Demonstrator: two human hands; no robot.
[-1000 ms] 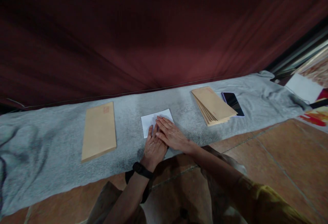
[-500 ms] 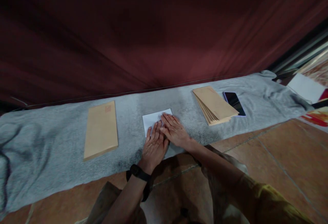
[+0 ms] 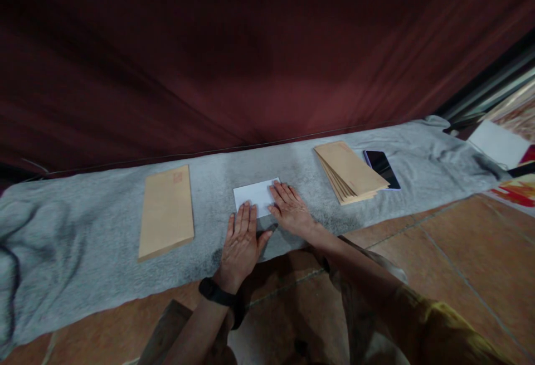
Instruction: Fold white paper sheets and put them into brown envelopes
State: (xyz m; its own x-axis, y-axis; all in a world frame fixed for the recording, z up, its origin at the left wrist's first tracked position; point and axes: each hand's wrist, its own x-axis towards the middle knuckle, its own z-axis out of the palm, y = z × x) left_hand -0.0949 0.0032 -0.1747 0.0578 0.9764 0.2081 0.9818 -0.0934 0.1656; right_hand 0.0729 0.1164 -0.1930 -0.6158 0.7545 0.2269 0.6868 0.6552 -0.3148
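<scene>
A white sheet of paper (image 3: 256,193), perhaps folded, lies flat on a grey cloth in front of me. My left hand (image 3: 241,242) rests palm down with its fingertips on the paper's lower left edge, fingers stretched out and thumb apart. On the paper's right end, my right hand (image 3: 291,209) lies flat, fingers extended. Neither hand grips anything. To the left sits a brown envelope (image 3: 167,212) with a red print in its upper corner, possibly a stack. A fanned pile of brown envelopes (image 3: 351,173) is on the right.
A smartphone (image 3: 382,167) lies partly beneath the right-hand envelopes. The grey cloth (image 3: 100,231) runs across a long strip before a dark red curtain (image 3: 267,97). Brown floor tiles (image 3: 455,253) are along the near side; white paper (image 3: 499,142) lies at far right.
My hands have moved apart: the left slid left and toward me, the right shifted slightly right. More of the white paper shows between them.
</scene>
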